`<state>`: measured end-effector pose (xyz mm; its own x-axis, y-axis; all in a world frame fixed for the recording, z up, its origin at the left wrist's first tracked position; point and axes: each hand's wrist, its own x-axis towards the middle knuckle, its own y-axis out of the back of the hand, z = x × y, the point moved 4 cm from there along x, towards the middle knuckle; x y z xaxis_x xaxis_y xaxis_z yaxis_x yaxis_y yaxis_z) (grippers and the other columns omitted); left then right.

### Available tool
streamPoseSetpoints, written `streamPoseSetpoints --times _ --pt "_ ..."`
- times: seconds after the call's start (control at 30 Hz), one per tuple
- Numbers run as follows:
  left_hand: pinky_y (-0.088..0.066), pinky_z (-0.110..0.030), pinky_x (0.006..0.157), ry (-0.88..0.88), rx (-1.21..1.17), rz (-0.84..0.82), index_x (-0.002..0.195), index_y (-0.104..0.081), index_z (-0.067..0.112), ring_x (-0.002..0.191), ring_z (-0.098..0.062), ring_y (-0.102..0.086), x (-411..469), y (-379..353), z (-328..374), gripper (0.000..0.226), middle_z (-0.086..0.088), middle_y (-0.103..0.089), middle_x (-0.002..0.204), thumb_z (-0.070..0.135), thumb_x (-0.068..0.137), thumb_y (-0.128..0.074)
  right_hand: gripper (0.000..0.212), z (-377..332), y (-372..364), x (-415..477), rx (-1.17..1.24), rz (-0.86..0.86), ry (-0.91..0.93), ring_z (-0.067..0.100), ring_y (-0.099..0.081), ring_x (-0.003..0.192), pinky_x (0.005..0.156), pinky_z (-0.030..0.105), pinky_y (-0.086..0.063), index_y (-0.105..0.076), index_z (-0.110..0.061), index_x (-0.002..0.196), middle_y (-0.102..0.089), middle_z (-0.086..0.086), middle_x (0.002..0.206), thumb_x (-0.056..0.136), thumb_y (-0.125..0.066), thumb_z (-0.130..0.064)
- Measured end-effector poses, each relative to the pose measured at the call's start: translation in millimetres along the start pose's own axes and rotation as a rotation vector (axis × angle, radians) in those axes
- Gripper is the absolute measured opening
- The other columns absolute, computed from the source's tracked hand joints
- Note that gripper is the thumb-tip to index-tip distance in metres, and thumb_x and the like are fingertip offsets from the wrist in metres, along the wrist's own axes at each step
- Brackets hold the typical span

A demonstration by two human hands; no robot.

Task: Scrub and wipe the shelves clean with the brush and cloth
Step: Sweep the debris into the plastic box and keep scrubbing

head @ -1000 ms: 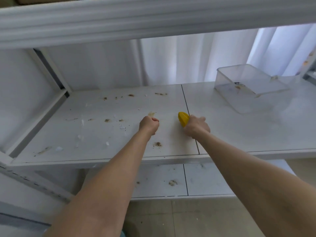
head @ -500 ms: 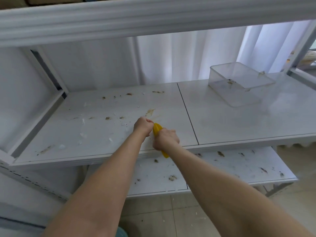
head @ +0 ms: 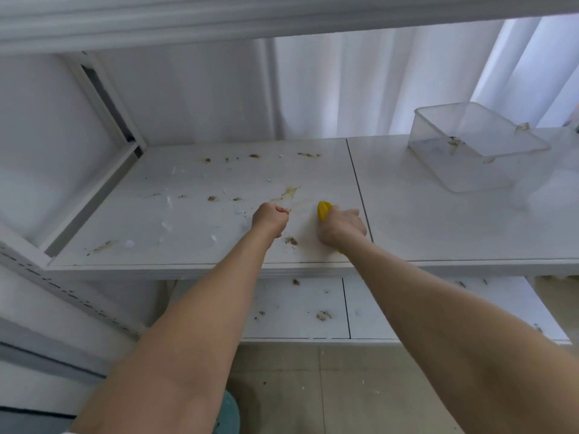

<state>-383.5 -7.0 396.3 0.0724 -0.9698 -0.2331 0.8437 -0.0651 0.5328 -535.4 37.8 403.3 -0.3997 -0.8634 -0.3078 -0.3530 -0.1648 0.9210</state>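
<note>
Right hand grips a yellow brush on the shelf, left hand an empty fist at its nine o'clock; crumbs everywhere, so scrubbing looks barely begun.

Your left hand and right hand are bare. Your left forearm and right forearm are bare too, uncovered from wrist to the lower edge of view, each widening toward you.

Both my bare forearms stretched forward, nearly parallel. My left hand was curled into a tight fist, knuckles up. My right hand, near it, lay palm down, fingers wrapped over a yellow brush.
</note>
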Motion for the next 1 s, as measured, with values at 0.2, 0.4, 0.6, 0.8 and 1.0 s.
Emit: streamPoseSetpoints --times 0.2,0.4,0.6,0.8,1.0 --pt "-0.056 -0.036 0.082 0.007 0.009 0.038 0.098 -0.065 0.013 0.093 -0.025 -0.062 5 -5 7 0.019 -0.011 -0.065 0.106 0.007 0.088 -0.050 0.027 -34 -5 4 0.162 -0.116 0.215 0.026 -0.066 0.083 0.066 0.031 -0.054 -0.056 -0.014 0.116 -0.059 0.014 0.116 0.092 -0.050 -0.026" --pt "-0.055 -0.037 0.084 -0.004 -0.001 0.103 0.075 -0.061 0.014 0.080 -0.019 -0.057 18 6 -2 0.015 0.001 -0.060 0.079 0.015 0.089 -0.059 0.046 24 34 52 0.243 0.015 0.010 0.038 -0.059 0.103 0.089 0.044 -0.054 -0.038 -0.012 0.138 -0.035 0.020 0.130 0.094 -0.047 -0.019" --pt "-0.054 -0.039 0.082 0.044 -0.008 0.142 0.083 -0.063 0.009 0.075 -0.022 -0.055 25 8 -12 0.013 -0.007 -0.061 0.081 0.016 0.091 -0.056 0.042 -17 14 58 0.051 -0.012 0.130 0.023 -0.047 0.073 0.068 0.034 -0.043 -0.042 -0.013 0.136 -0.031 0.018 0.137 0.095 -0.045 -0.016" --pt "-0.055 -0.039 0.086 0.048 -0.002 0.144 0.090 -0.064 0.011 0.085 -0.023 -0.059 29 -4 2 0.012 -0.007 -0.063 0.090 0.017 0.092 -0.054 0.038 -40 8 53 0.084 -0.140 0.338 0.033 -0.061 0.096 0.073 0.035 -0.055 -0.049 -0.015 0.130 -0.048 0.017 0.125 0.093 -0.045 -0.015" --pt "-0.054 -0.035 0.079 0.036 -0.012 0.161 0.098 -0.066 0.009 0.074 -0.017 -0.056 30 -9 14 0.015 0.001 -0.059 0.078 0.012 0.091 -0.053 0.046 13 40 85 0.225 -0.033 0.065 0.039 -0.055 0.112 0.094 0.043 -0.049 -0.038 -0.008 0.140 -0.034 0.021 0.137 0.095 -0.044 -0.019"
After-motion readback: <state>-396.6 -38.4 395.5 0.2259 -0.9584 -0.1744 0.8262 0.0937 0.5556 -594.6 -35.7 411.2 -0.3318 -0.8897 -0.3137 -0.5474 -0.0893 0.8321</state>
